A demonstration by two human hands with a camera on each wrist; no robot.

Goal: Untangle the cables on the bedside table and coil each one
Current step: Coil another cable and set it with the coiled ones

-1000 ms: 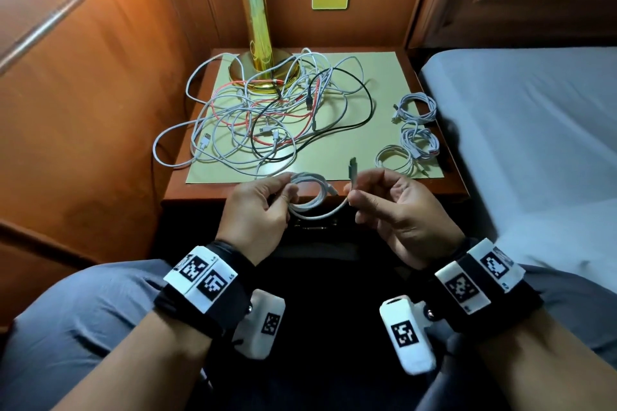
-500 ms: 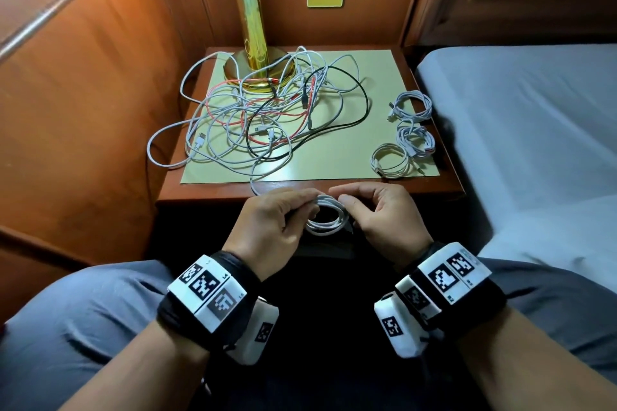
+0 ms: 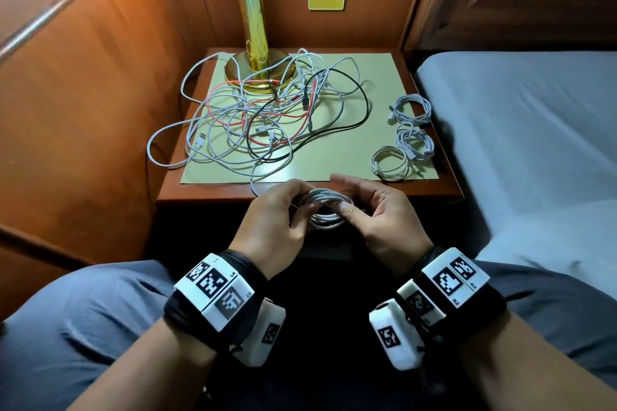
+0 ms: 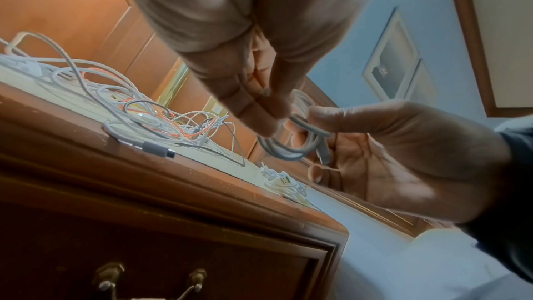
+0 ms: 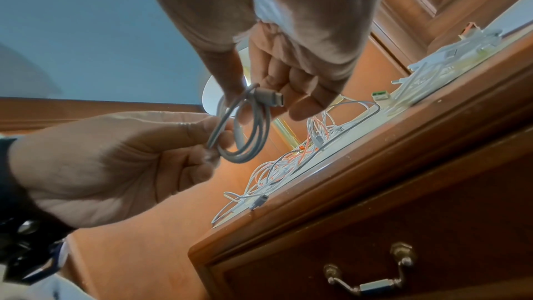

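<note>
While the white cable coil (image 3: 329, 210) hangs just off the bedside table's (image 3: 200, 192) front edge, pinched by left hand (image 3: 272, 222) and thumbed by right hand (image 3: 380, 220), fingers loosely curled: tuck the plug end (image 5: 269, 97) through, keep loops snug, then park beside the finished coils (image 3: 405, 137), away from the tangle (image 3: 267, 117).

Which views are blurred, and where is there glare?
Head view: sharp, glare on the brass lamp, dark below the table. Left wrist view: left hand soft. Right wrist view: right hand blurred, with a bright patch.
</note>
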